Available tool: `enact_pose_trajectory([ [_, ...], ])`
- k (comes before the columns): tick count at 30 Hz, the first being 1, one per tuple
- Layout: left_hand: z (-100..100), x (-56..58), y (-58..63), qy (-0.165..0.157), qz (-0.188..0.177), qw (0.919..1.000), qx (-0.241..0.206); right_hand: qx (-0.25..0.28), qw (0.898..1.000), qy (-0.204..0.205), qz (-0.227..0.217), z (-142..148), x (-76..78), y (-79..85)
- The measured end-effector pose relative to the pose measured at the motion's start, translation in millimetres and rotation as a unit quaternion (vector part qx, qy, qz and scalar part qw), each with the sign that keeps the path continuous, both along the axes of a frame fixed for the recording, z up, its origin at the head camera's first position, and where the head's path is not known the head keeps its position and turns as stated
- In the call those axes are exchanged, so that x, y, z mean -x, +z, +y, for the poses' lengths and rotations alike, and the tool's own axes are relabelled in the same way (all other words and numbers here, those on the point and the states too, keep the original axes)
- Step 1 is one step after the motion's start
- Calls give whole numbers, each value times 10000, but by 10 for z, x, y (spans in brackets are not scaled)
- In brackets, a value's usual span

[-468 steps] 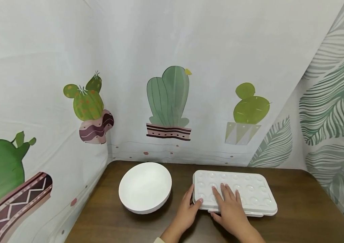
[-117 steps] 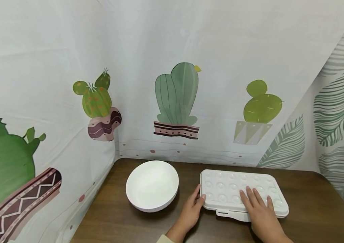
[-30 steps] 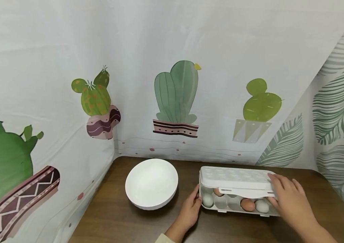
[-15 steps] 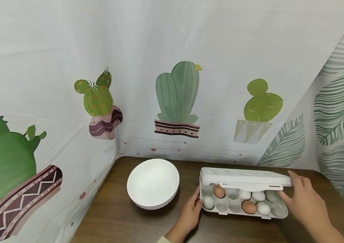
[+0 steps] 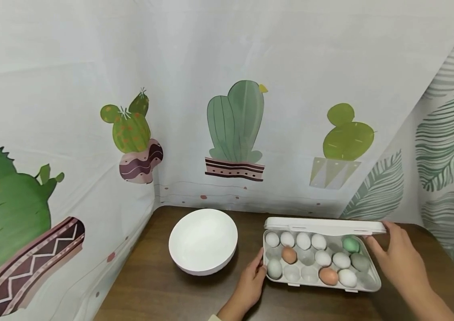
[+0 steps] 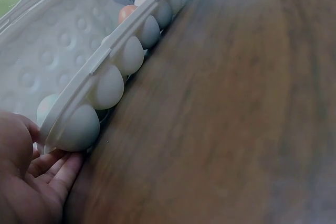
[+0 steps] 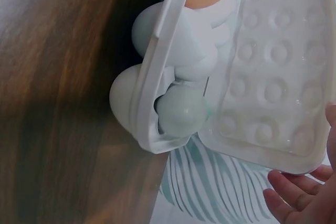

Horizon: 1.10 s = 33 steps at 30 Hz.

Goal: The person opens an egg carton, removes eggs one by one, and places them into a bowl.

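Note:
A white egg carton lies on the table, its lid raised along the far side. Its cups carry several white eggs, two brown eggs, a green egg and greyish-green ones; some cups are vacant. My left hand grips the carton's left end. In the left wrist view that hand's thumb lies at the rim, with fingers under the end. My right hand holds the right end of the lid. The right wrist view shows its fingers at the lid's edge.
Left of the carton stands a white bowl with nothing in it. Both rest on a dark wooden table. A white cloth printed with cacti and leaves hangs behind the table and along its sides.
Earlier the lid lay shut under the right hand. Over the last second that hand has swung it up and back, exposing the rows of eggs. The left hand stays at the carton's left end.

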State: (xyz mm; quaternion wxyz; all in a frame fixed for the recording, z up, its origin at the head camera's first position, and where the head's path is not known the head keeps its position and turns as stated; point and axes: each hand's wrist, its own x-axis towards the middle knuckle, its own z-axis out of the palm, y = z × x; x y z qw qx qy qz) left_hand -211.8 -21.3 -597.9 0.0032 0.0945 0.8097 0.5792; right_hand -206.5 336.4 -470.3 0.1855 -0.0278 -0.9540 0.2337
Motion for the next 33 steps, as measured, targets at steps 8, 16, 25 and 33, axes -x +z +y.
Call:
enact_pose_trajectory([
  [8,-21,-50,16,-5,-56,10000,52,553,9957,-67,736,-68,115,-10],
  [16,-57,-34,21,-58,-79,9999,-61,1053,9895,-213,965,-156,242,-5],
  [25,-88,-57,24,-130,-107,9998,-101,935,9925,348,712,-144,354,-50],
  [33,-79,-53,13,-56,-81,9999,-75,749,9951,514,387,-149,414,-100],
])
